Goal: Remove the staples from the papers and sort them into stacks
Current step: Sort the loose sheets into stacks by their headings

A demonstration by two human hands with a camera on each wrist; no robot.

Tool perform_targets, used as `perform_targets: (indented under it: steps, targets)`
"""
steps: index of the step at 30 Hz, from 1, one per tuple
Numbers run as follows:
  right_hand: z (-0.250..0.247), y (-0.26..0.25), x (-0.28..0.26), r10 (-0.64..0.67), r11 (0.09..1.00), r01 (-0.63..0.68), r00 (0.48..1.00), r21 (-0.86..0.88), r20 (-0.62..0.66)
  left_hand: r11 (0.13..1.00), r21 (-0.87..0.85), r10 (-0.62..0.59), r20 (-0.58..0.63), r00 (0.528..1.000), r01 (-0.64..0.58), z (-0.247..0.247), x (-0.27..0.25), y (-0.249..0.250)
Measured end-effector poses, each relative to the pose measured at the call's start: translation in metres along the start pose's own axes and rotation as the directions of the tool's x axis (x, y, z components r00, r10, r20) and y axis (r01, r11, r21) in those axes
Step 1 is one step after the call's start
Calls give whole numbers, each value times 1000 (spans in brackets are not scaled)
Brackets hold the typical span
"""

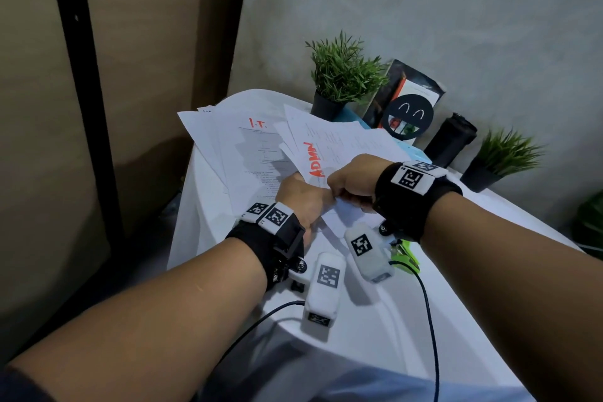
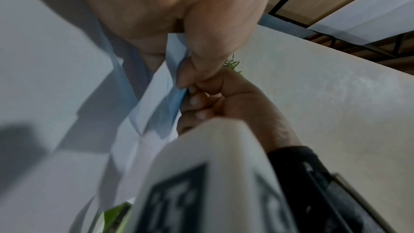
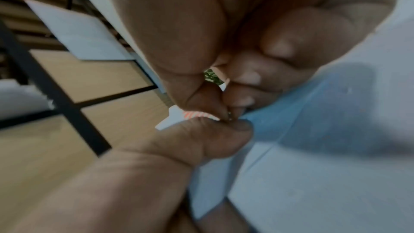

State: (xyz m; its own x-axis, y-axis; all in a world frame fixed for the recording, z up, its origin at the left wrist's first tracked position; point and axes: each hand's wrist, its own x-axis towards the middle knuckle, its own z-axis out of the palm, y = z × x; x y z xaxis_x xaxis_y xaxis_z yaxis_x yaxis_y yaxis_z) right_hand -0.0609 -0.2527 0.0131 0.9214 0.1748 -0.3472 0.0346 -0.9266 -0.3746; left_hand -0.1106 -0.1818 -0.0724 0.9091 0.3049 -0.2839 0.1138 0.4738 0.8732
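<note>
Papers are thin and floppy and tear easily, so I'd hold right at the stapled corner. Left hand (image 1: 301,202) pinches the ADMIN sheet (image 1: 329,153) corner; right hand (image 1: 354,181) fingertips nip what looks like the staple (image 3: 229,115) (tiny, blurred). White sheets, red marker headings, fanned mid-tabletop (image 1: 489,238) beside the I.T. pile (image 1: 248,143).
</note>
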Motion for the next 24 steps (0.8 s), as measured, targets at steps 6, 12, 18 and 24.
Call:
perform_targets:
  steps: [6, 12, 18, 24]
  targets:
    - [-5, 2, -2, 67, 996, -74, 991, 59, 113, 999, -9, 38, -14, 999, -38, 2, 4, -5]
    - [-5, 4, -1, 44, 999, -47, 994, 25, 103, 998, 57, 32, -7, 999, -32, 0, 3, -3]
    - [-18, 6, 3, 41, 981, -60, 993, 183, 110, 995, 84, 44, 20, 999, -46, -4, 17, -9]
    - [-61, 32, -12, -70, 941, 111, 988, 321, -137, 1000, -6, -21, 3, 1000, 21, -2, 16, -9]
